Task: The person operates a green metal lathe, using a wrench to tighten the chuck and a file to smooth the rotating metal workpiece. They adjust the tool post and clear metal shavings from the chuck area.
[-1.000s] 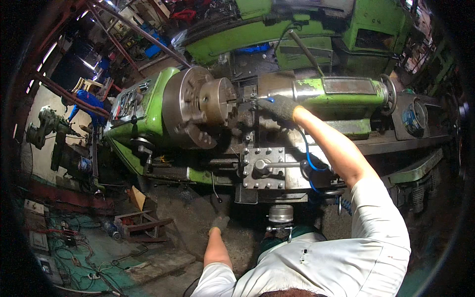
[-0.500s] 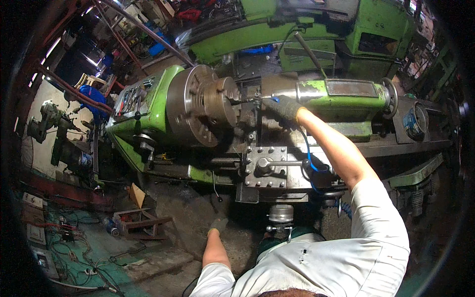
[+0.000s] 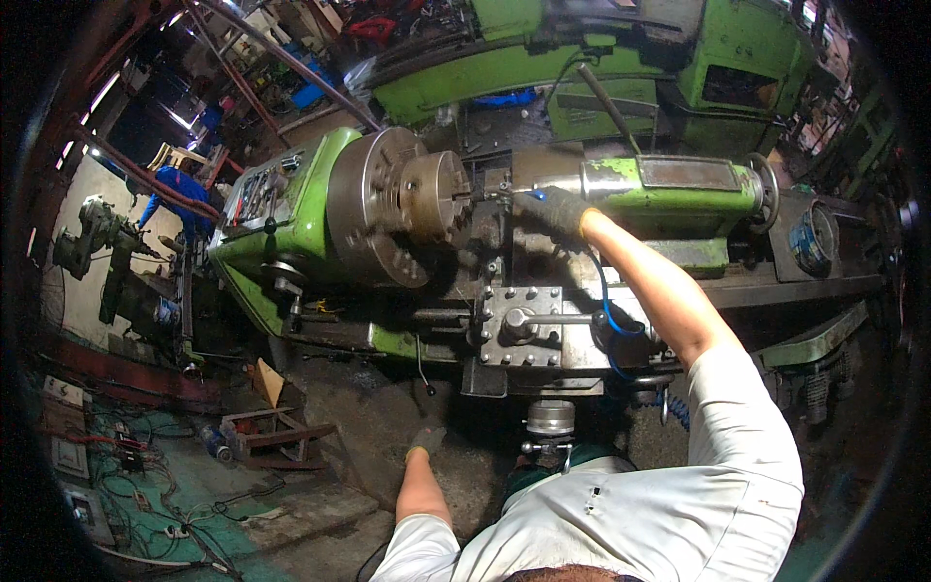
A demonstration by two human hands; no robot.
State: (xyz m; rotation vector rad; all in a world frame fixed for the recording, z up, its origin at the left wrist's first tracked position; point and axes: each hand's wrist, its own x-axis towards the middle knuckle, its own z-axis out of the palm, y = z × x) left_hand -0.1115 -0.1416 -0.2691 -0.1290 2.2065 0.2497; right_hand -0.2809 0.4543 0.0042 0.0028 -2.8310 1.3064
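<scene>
My right hand (image 3: 561, 213), in a dark glove, reaches across the lathe and is closed around an air blow gun (image 3: 539, 195). Only a bit of blue shows at the grip. Its thin nozzle points left at the chuck (image 3: 433, 197), just short of the jaws. A blue air hose (image 3: 605, 296) runs down from beneath that hand, past the square tool post (image 3: 522, 327). My left hand (image 3: 428, 442), also in a dark glove, hangs low on the near side of the lathe, away from the machine. Its fingers blend into the dark floor.
The green tailstock (image 3: 669, 184) with its handwheel (image 3: 766, 194) stands right of my right hand. A control lever (image 3: 425, 369) and cross-slide handle (image 3: 550, 448) stick out toward me. Cables (image 3: 145, 504) cover the floor at left. A person in blue (image 3: 177, 194) is beyond the headstock.
My right hand and the blow gun stay almost in place. The chuck's face and jaws look slightly turned. The person in blue at far left has moved, with an arm now stretched out.
</scene>
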